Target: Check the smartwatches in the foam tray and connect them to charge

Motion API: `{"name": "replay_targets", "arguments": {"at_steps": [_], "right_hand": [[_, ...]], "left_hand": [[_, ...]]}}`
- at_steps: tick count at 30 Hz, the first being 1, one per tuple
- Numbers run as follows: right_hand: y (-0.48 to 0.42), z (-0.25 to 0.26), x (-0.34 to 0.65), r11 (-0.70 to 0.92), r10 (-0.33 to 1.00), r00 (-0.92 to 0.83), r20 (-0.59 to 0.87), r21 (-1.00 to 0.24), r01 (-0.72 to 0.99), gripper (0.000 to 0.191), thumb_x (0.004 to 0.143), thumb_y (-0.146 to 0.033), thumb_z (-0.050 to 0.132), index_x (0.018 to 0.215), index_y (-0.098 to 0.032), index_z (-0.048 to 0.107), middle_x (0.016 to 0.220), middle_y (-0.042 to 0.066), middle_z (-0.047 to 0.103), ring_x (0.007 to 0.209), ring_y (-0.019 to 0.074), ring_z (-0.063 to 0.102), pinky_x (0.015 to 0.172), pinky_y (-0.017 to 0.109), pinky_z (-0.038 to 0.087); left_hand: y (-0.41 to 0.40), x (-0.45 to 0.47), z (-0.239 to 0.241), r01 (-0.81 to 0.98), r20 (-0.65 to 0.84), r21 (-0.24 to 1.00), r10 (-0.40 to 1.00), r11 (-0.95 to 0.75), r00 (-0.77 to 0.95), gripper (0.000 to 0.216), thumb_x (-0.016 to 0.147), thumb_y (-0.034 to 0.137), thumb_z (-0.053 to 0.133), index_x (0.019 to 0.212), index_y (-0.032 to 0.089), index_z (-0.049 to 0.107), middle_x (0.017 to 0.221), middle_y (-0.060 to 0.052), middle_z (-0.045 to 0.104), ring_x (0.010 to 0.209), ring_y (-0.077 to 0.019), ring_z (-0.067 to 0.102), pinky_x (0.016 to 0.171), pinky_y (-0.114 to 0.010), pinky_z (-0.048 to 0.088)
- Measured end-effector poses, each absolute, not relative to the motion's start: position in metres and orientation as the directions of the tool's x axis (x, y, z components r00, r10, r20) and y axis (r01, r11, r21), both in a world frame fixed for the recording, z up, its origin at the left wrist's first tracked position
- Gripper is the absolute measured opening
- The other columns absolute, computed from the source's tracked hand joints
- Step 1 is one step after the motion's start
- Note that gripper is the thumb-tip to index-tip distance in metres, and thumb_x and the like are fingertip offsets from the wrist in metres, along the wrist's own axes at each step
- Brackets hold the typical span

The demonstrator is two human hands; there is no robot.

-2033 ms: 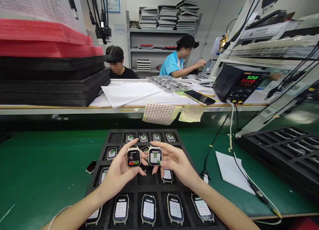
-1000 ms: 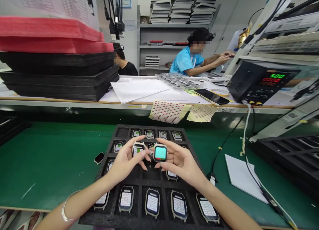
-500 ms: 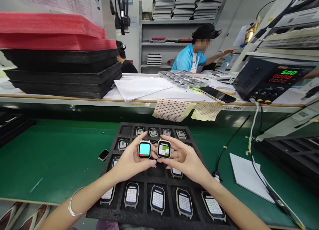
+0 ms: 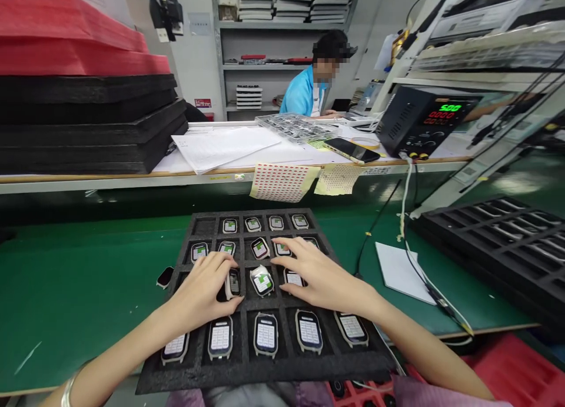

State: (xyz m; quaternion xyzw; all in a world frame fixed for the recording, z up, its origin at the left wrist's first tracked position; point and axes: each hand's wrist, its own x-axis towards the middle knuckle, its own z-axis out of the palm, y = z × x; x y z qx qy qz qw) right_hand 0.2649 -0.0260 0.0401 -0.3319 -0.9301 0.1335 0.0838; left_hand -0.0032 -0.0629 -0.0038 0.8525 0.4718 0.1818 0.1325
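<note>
A black foam tray (image 4: pixel 260 372) holds rows of smartwatch bodies without straps, most with lit screens. My left hand (image 4: pixel 205 286) has its fingers and thumb around the edges of a tilted smartwatch (image 4: pixel 233 282) in the third row. One compartment to the right, another smartwatch (image 4: pixel 262 281) lies askew, showing a white and green screen. My right hand (image 4: pixel 320 274) hovers just right of it, thumb and fingers apart and nothing held. Under those fingers, a smartwatch (image 4: pixel 293 277) is partly covered. Behind, a smartwatch with a reddish rim (image 4: pixel 260 249) sits slightly turned.
A dark smartwatch (image 4: pixel 165 277) lies on the green mat left of the tray. To the right are a white pad (image 4: pixel 404 272), cables and another black tray (image 4: pixel 498 230). A shelf across the back bears a power supply (image 4: pixel 424 122), a phone (image 4: pixel 353 150) and stacked foam trays (image 4: pixel 88 113).
Both hands have lowered from holding two watches side by side above the tray and moved apart. The right hand has let go of its watch. The view has shifted right.
</note>
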Motion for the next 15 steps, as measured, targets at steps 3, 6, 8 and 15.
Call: {"name": "replay_targets", "arguments": {"at_steps": [3, 6, 8, 15], "right_hand": [[-0.028, 0.05, 0.301, 0.696, 0.691, -0.723, -0.01, -0.262, 0.669, 0.027, 0.082, -0.018, 0.064, 0.109, -0.017, 0.062, 0.135, 0.014, 0.041, 0.125, 0.0333, 0.037, 0.101, 0.05, 0.033], [-0.03, 0.053, 0.331, 0.637, 0.735, -0.673, -0.086, -0.254, 0.728, 0.027, 0.082, -0.02, 0.063, 0.108, -0.016, 0.062, 0.132, 0.015, 0.043, 0.122, 0.0333, 0.039, 0.098, 0.047, 0.038], [-0.031, 0.051, 0.34, 0.621, 0.742, -0.66, -0.117, -0.25, 0.742, 0.031, 0.082, -0.021, 0.064, 0.112, -0.016, 0.061, 0.13, 0.015, 0.045, 0.12, 0.0323, 0.041, 0.096, 0.045, 0.04], [-0.026, 0.046, 0.335, 0.681, 0.721, -0.681, -0.131, -0.05, 0.73, 0.031, 0.076, -0.026, 0.075, 0.101, -0.012, 0.064, 0.127, 0.018, 0.048, 0.117, 0.0344, 0.043, 0.088, 0.045, 0.044]], "left_hand": [[-0.06, -0.005, 0.002, 0.783, 0.154, 0.317, 0.843, -0.536, 0.515, 0.04, 0.08, 0.034, 0.061, 0.115, 0.019, 0.048, 0.117, -0.011, 0.052, 0.108, -0.0303, 0.048, 0.089, -0.047, 0.041], [-0.057, 0.004, 0.011, 0.777, 0.153, 0.261, 0.819, -0.573, 0.553, 0.035, 0.083, 0.033, 0.058, 0.113, 0.018, 0.049, 0.115, -0.01, 0.052, 0.106, -0.0288, 0.048, 0.086, -0.045, 0.041], [-0.055, 0.02, 0.018, 0.756, 0.15, 0.228, 0.789, -0.613, 0.595, 0.031, 0.084, 0.03, 0.056, 0.112, 0.017, 0.05, 0.112, -0.01, 0.053, 0.103, -0.0281, 0.048, 0.085, -0.043, 0.041], [-0.047, 0.109, 0.029, 0.691, 0.047, 0.021, 0.691, -0.723, 0.721, 0.025, 0.082, 0.028, 0.057, 0.093, 0.006, 0.061, 0.097, -0.018, 0.058, 0.095, -0.0352, 0.051, 0.079, -0.047, 0.042]]}}
